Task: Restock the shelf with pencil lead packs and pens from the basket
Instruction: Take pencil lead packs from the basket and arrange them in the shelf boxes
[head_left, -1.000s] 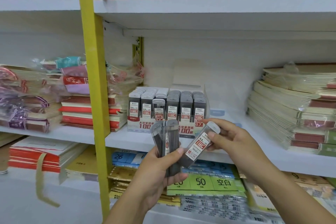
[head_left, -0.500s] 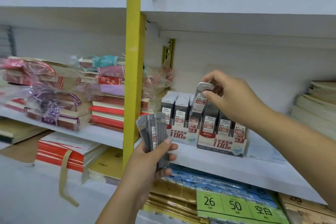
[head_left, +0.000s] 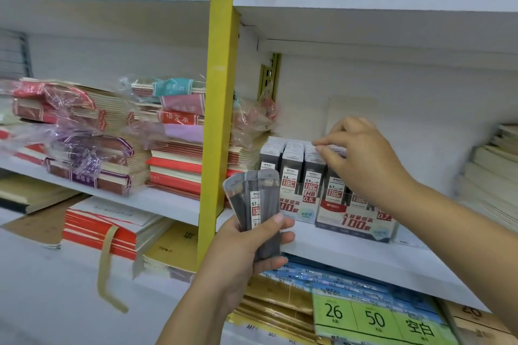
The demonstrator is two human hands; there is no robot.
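Beneath the right hand, whose fingertips now press the just-inserted lead pack into the display box, one restock step ends; the left hand grips the remaining packs

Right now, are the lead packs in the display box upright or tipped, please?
Upright: the packs stand on end in rows in the box, caps up, labels facing out.

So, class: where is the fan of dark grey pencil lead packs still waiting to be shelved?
In the head view, the fanned dark grey lead packs sit in the left hand, low centre, just right of the yellow shelf upright and left of the clear display box.
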